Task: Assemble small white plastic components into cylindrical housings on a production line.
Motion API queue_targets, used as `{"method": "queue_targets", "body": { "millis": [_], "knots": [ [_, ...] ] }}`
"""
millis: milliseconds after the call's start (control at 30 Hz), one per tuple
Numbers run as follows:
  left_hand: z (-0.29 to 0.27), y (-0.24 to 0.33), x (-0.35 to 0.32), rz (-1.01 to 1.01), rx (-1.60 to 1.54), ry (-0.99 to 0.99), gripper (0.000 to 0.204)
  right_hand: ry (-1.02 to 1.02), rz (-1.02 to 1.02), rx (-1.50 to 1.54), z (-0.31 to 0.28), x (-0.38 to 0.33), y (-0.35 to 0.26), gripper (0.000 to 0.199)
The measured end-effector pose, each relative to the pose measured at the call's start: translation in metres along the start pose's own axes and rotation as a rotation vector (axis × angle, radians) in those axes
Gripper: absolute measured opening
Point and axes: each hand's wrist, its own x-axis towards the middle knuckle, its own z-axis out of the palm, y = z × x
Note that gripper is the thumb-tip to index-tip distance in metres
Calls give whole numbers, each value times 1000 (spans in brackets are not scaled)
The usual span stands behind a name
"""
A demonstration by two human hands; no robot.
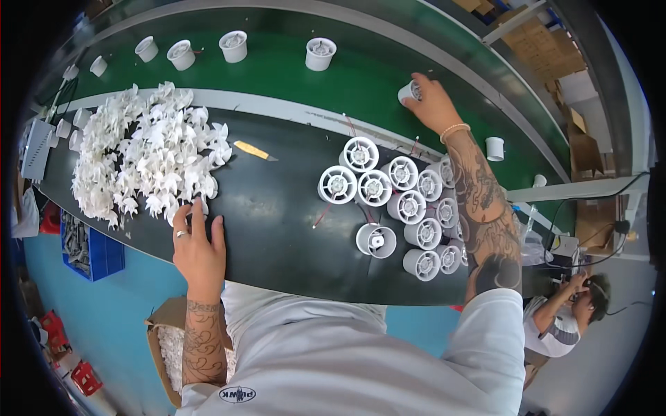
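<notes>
- Belt (277,73), green, curves across the top of the view; four white housings stand on it in a spaced row (234,46), with more small white pieces along its far left end.
- Bench (277,208), black, runs just below the belt, parted from it by a pale rail.
- Impellers (149,156), white, bladed, lie in a big loose heap on the left part of the bench.
- Housings (402,208), white, round and ribbed inside, sit packed together right of centre on the bench; one nearest the person lies tipped on its side, and thin red wires trail from a few.
- Box (165,347), cardboard, stands on the blue floor under the bench edge, holding white parts.
- Crate (94,253), blue, sits at lower left with grey metal pieces inside.
- Right hand (431,104) reaches out over the belt, fingers closed around a white housing (409,91) at the belt's near edge.
- Left hand (198,243) rests flat on the bench, fingers spread narrowly, fingertips touching the lowest impellers of the heap; it holds nothing.
- Knife (253,150), yellow-handled, lies on the bench between the heap and the housings.
- Another person sits at lower right, head bent, hands raised.
</notes>
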Motion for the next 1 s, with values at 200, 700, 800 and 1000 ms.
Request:
{"method": "queue_targets", "body": {
  "millis": [200,700,800,1000],
  "knots": [
    [20,-21,1,143,-214,23,22,-128,371,-342,-62,-32,7,82],
    [-40,-1,13,-894,-2181,-320,32,263,528,1036,-86,-68,-11,30],
    [-38,17,9,-564,-2195,-488,30,65,450,1592,-81,-108,-72,30],
    [-50,85,17,-156,-1874,-682,20,-244,458,1769,-59,-183,-160,37]
  ]
}}
